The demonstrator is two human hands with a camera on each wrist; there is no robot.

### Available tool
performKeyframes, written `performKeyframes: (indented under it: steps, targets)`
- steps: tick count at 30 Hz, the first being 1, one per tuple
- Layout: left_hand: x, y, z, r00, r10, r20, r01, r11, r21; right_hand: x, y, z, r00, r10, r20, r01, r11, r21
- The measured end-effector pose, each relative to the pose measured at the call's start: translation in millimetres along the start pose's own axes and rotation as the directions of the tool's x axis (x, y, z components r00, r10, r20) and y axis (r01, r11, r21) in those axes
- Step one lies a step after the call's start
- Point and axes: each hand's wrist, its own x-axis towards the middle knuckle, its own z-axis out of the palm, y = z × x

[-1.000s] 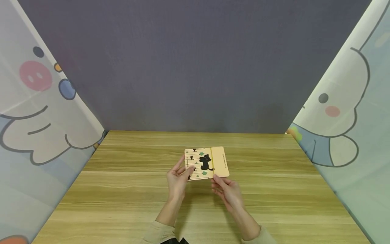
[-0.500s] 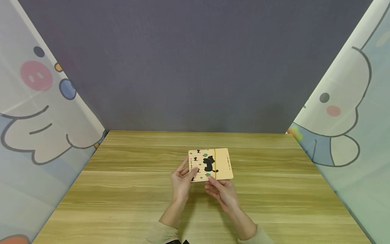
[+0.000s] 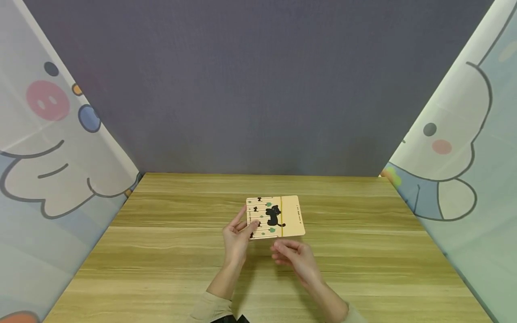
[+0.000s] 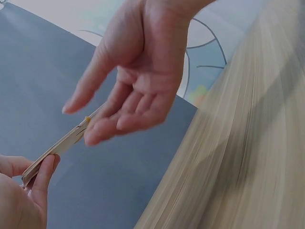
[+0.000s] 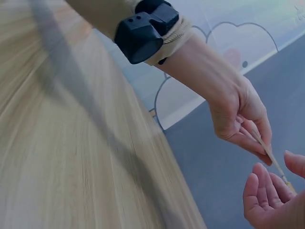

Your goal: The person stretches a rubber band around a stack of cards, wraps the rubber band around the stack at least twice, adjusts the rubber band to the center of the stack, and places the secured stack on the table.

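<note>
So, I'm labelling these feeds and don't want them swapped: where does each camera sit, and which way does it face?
Head: on the head, facing forward and down at the table; left hand, right hand and both sleeves show.
Left wrist: on the left wrist, facing the cat-printed item edge-on; left hand at lower left, right hand at upper middle.
Right wrist: on the right wrist, facing across toward the left hand and forearm; right hand at lower right.
Shared: both wrist views show both hands, the item and the table.

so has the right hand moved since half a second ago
Yes, slightly: in the head view, the right hand has its thumb tip lower in the picture, farther from the table's far edge.
</note>
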Motion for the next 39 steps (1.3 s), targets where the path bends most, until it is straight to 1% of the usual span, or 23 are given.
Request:
performKeyframes:
  steps: [1,4,5,6,8,11,12,14,17,21,24,27,28,34,39]
  targets:
    - [0.3,0.0,-0.6,1.0,-0.003,0.0,0.003,1.0,-0.002,2,8,-6,0.997,-0.056,0.048,0.057,0.998,-0.015]
    - [1.5,-0.2,-2.3,1.0,-0.013,-0.001,0.013,1.0,-0.006,1,12,-15,0.98,-0.148,0.133,0.157,0.986,-0.06]
    - [1.7,-0.3,-2.8,1.0,-0.017,0.002,0.017,1.0,-0.01,2,14,-19,0.968,-0.189,0.166,0.203,0.977,-0.066]
    - [1.9,-0.5,-3.4,1.0,-0.02,0.005,0.02,1.0,-0.014,0,11,-20,0.964,-0.201,0.174,0.218,0.973,-0.081]
    - [2.0,-0.8,-4.0,1.0,-0.025,0.01,0.025,1.0,-0.018,-7,-9,-15,0.978,-0.157,0.137,0.176,0.974,-0.144]
    - [1.6,-1.3,-5.1,1.0,-0.021,0.016,0.022,1.0,-0.017,-13,-30,-13,0.986,-0.122,0.117,0.145,0.966,-0.214]
    - [1.7,-1.5,-5.3,1.0,-0.018,0.017,0.018,1.0,-0.015,-15,-40,-10,0.991,-0.094,0.095,0.115,0.963,-0.245]
    - [1.4,-1.8,-5.6,1.0,-0.009,0.019,0.009,1.0,-0.011,-15,-51,-10,0.99,-0.105,0.092,0.128,0.945,-0.301]
    - [0.9,-2.0,-5.7,1.0,-0.003,0.024,0.003,1.0,-0.006,-12,-63,-12,0.986,-0.141,0.083,0.163,0.906,-0.391]
    - [-0.3,-1.6,-5.7,0.999,-0.013,0.031,0.013,1.0,0.0,-4,-74,-15,0.976,-0.202,0.079,0.216,0.868,-0.448]
    - [-1.1,-1.7,-6.0,0.999,-0.014,0.043,0.014,1.0,0.008,3,-82,-17,0.96,-0.262,0.103,0.279,0.84,-0.465]
    - [-1.9,-2.3,-6.6,0.998,-0.011,0.056,0.011,1.0,0.012,14,-86,-20,0.938,-0.319,0.138,0.344,0.796,-0.497]
    - [-2.1,-2.6,-6.8,0.998,-0.013,0.057,0.012,1.0,0.014,17,-87,-21,0.929,-0.338,0.153,0.367,0.777,-0.511]
    - [-3.3,-2.7,-7.0,0.998,-0.027,0.057,0.026,0.999,0.019,39,-91,-25,0.904,-0.389,0.176,0.416,0.709,-0.569]
    - [-4.4,-2.2,-7.8,0.997,-0.02,0.07,0.019,1.0,0.025,55,-93,-26,0.899,-0.393,0.192,0.423,0.67,-0.61]
